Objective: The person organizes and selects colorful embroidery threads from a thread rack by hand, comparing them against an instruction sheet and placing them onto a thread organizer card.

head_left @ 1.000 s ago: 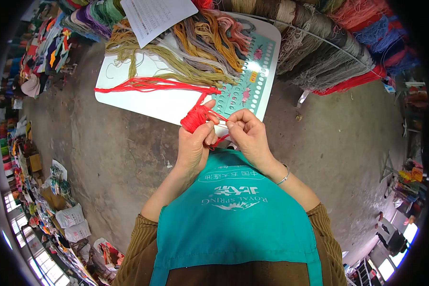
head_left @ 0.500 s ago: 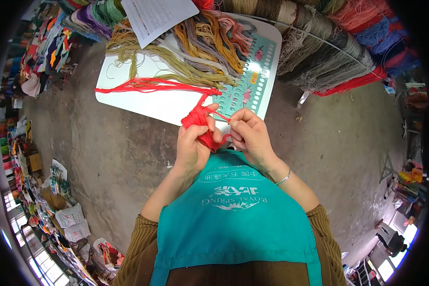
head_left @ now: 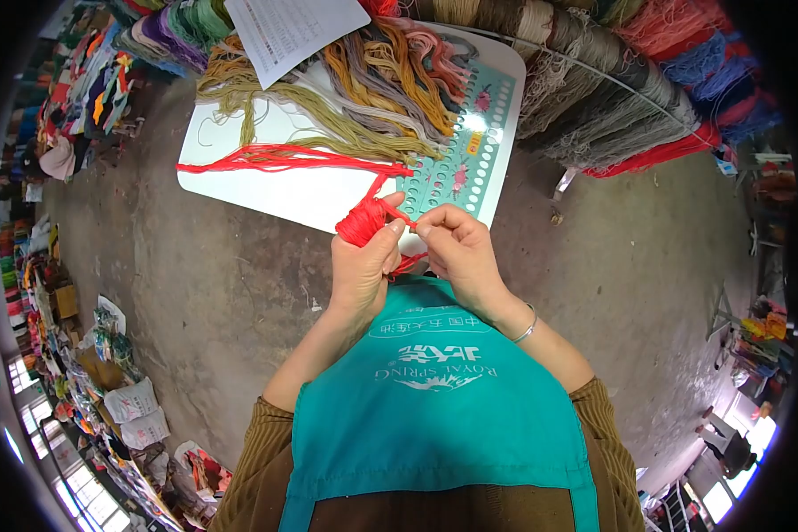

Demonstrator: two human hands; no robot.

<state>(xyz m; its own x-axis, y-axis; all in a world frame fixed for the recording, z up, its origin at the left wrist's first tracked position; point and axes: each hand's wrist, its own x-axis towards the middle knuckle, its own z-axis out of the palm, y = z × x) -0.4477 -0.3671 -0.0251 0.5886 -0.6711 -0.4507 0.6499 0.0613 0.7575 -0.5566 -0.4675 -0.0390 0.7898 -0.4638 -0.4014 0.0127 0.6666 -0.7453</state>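
A bundle of red thread is gripped in my left hand, its thumb pressed toward the fingertips. My right hand pinches a strand of the same red thread close to the left thumb. From the bundle, thread runs up to the green card with punched holes, where red strands lie across the white board. Olive, mustard, grey and pink thread hanks are attached along the card's holes. More red thread shows below my left hand.
A printed sheet rests over the hanks at the board's far side. Racks of coloured yarn stand beyond and to the right. White sacks and piled goods line the left. A person is far off at lower right.
My left thumb has moved from the bundle toward the strand, and that hand has turned. My right hand has shifted slightly left, bringing the fingertips of both hands closer together.
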